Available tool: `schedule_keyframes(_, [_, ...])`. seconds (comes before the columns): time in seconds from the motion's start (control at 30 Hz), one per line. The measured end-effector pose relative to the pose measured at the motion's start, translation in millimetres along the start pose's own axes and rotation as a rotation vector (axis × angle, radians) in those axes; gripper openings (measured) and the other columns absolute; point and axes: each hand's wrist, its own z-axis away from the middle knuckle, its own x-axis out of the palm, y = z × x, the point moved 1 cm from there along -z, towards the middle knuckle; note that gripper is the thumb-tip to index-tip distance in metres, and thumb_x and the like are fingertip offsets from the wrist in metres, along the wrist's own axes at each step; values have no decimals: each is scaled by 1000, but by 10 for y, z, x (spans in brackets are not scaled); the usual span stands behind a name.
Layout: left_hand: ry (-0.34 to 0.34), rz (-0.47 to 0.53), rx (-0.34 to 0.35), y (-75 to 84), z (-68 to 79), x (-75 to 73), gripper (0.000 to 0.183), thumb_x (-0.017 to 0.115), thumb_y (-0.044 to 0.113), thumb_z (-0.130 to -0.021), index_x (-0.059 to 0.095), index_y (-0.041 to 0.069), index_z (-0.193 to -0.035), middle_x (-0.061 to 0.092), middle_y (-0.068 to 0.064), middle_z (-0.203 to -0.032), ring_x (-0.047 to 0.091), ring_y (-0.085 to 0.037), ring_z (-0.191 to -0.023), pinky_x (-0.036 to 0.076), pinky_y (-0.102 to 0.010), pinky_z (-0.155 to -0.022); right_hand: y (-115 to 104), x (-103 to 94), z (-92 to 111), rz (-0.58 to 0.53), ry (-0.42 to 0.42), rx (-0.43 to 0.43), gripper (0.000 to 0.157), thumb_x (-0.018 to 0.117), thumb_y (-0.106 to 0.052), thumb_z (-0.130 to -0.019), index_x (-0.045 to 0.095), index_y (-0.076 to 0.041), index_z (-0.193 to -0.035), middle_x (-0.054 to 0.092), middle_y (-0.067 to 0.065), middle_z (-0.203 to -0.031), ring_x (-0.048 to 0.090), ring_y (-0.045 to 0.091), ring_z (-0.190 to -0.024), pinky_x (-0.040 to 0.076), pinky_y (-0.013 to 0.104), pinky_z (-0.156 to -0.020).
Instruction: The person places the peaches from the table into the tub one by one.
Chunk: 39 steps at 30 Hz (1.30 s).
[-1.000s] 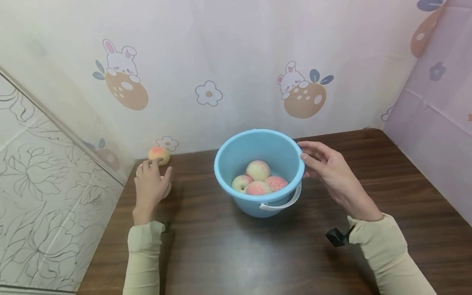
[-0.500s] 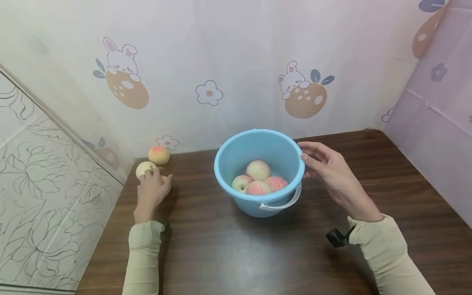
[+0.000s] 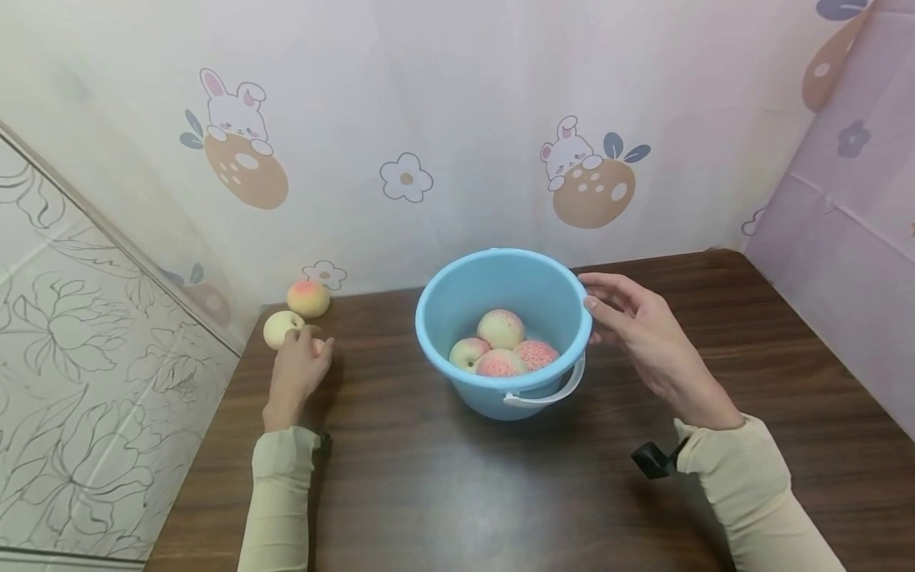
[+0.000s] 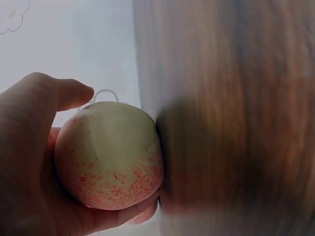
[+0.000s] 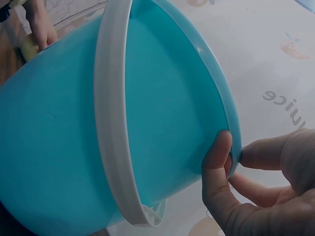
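At the table's left side my left hand [image 3: 296, 375] curls round a peach [image 4: 110, 155], pale with red speckles. In the left wrist view its fingers pass beneath the fruit and the thumb arches over the top; the peach still touches the table. Just behind are a pale yellow peach [image 3: 281, 330] and a yellow one with a red top [image 3: 308, 299]. My right hand [image 3: 652, 342] pinches the rim of a light blue bucket [image 3: 493, 401] between thumb and fingers. Several peaches [image 3: 500, 330] lie at the bucket's bottom.
The bucket's white handle [image 5: 110, 98] hangs down on its near right side. A curtain [image 3: 472, 199] printed with rabbits borders the back of the brown wooden table [image 3: 429, 492]. To the left stands a panel [image 3: 71, 397] with flower drawings.
My left hand has drawn back slightly to the right and its fingers have curled round the near peach, uncovering the two behind. The right hand and bucket stay in place.
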Motion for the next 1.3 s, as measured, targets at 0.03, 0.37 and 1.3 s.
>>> schedule_keyframes(0.03, [5, -5, 5, 0, -1, 2, 50, 50, 39, -106, 55, -1, -137, 49, -33, -140, 54, -55, -123, 43, -66, -105, -1, 0, 0, 5, 0, 0, 51, 68, -23, -101, 52, -9, -147, 64, 4, -126, 71, 13, -100, 63, 25, -79])
schedule_keyframes(0.37, [51, -22, 50, -22, -15, 20, 37, 58, 35, -104, 65, 3, -121, 60, -27, -127, 62, -52, -110, 47, -65, -96, -2, -3, -4, 47, 8, 3, 52, 67, -27, -102, 51, -10, -149, 64, 0, -124, 71, 9, -98, 63, 27, -81])
schedule_keyframes(1.3, [256, -245, 170, 384, 66, -232, 27, 64, 32, -99, 61, 5, -99, 60, -24, -108, 59, -47, -85, 50, -60, -60, 6, -3, -13, -63, -7, 0, 50, 70, -21, -100, 53, -8, -145, 66, 4, -121, 71, 10, -94, 63, 25, -77])
